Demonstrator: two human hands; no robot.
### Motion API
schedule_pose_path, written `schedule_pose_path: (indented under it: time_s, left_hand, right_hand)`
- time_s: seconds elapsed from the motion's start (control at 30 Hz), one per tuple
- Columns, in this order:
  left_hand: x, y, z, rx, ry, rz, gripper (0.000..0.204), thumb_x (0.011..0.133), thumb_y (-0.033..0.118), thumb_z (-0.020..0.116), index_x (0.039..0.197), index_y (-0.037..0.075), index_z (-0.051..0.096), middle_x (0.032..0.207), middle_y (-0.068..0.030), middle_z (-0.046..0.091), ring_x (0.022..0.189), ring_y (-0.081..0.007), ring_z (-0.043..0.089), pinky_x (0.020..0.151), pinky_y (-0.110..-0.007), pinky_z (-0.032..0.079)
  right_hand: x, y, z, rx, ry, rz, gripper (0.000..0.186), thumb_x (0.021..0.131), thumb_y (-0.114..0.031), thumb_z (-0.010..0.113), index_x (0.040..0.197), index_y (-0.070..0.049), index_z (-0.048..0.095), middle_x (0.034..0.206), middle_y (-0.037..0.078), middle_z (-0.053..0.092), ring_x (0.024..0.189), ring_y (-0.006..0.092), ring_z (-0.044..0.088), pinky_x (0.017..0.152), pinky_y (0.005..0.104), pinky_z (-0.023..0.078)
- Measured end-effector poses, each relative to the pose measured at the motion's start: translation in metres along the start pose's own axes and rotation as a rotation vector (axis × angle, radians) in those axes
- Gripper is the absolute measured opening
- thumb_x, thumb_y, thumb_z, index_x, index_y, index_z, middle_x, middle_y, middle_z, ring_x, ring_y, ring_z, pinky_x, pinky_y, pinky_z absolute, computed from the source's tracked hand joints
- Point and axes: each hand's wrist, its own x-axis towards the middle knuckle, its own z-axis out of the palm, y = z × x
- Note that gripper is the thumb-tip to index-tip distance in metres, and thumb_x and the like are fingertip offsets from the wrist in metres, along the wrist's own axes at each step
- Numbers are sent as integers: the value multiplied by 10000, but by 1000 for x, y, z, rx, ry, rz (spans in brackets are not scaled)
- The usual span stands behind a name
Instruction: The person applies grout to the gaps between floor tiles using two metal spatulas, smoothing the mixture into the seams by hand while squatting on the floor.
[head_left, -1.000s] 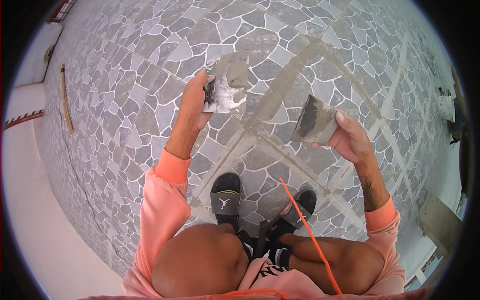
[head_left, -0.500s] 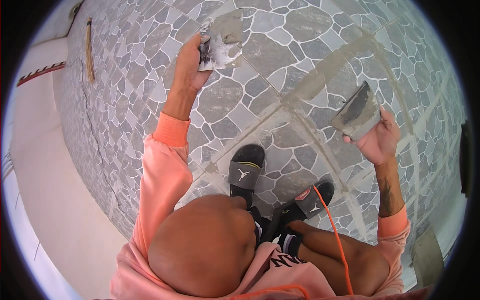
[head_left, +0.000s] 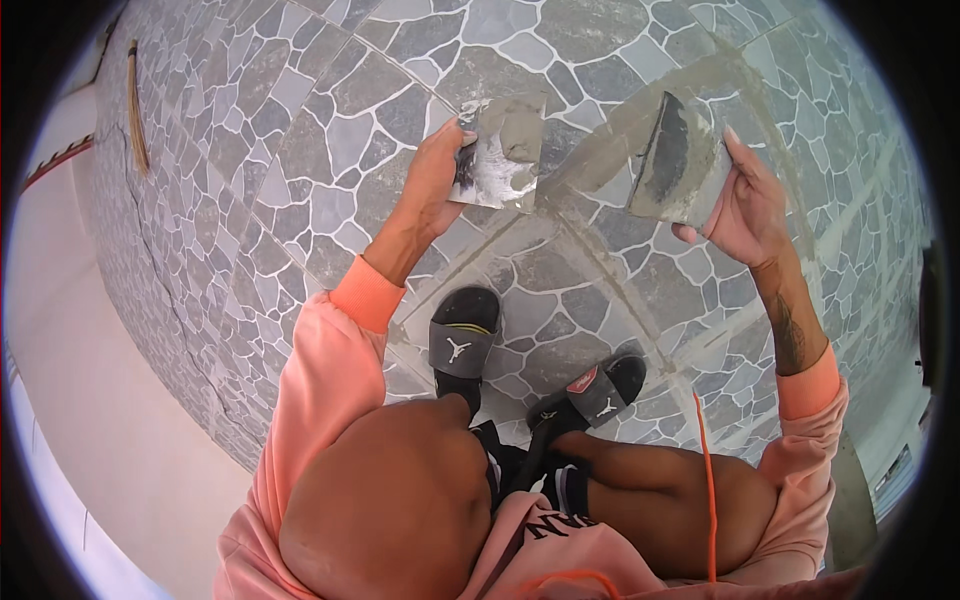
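Note:
My left hand [head_left: 432, 180] grips a thin square plate [head_left: 510, 160] by its left edge, thumb on top. Grey paste lies on the plate's far part, and whitish smears cover the rest. In my right hand [head_left: 750, 210] is a flat, roughly rectangular scraper [head_left: 675, 165], coated with grey paste and marked by a dark curved patch. My right fingers hold it along its right side. Both tools are raised over the tiled floor [head_left: 350, 140], side by side with a gap between them.
Wide bands of grey grout [head_left: 600, 165] cross the stone-patterned floor. My feet in dark slide sandals [head_left: 465, 335] stand close below the tools. A straw broom [head_left: 137, 115] lies at the far left, near a pale wall [head_left: 120, 330]. An orange drawstring [head_left: 708, 470] hangs by my right knee.
My left hand has brought the plate rightward and nearer to me. My right hand has moved away and leftward with the scraper, so the two are closer together. The view has shifted slightly.

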Motion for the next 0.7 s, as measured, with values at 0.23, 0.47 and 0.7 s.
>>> schedule_pose_path:
  time_s: [0.23, 0.47, 0.7]
  left_hand:
    - [-28, 8, 7, -112, 92, 38, 287, 904, 119, 344, 1104, 27, 530, 1003, -61, 586, 855, -155, 613, 724, -328, 542]
    - [-63, 26, -1, -225, 48, 67, 284, 954, 193, 413, 1119, 1, 542, 1025, -77, 603, 877, -167, 618, 777, -317, 535]
    - [-92, 31, -24, -277, 56, 176, 264, 915, 153, 434, 1109, 18, 550, 960, -42, 594, 829, -134, 604, 723, -296, 531]
  right_hand:
    - [50, -12, 31, -287, 43, 122, 418, 973, -357, 431, 1193, -7, 498, 1017, 101, 612, 798, 176, 603, 561, 315, 489]
    - [86, -13, 82, -620, -38, 234, 362, 954, -288, 504, 1092, 46, 523, 923, 106, 625, 706, 151, 600, 562, 272, 493]
    - [110, 5, 125, -922, -51, 289, 335, 942, -294, 532, 1013, 32, 550, 811, 87, 610, 618, 130, 554, 553, 257, 457]
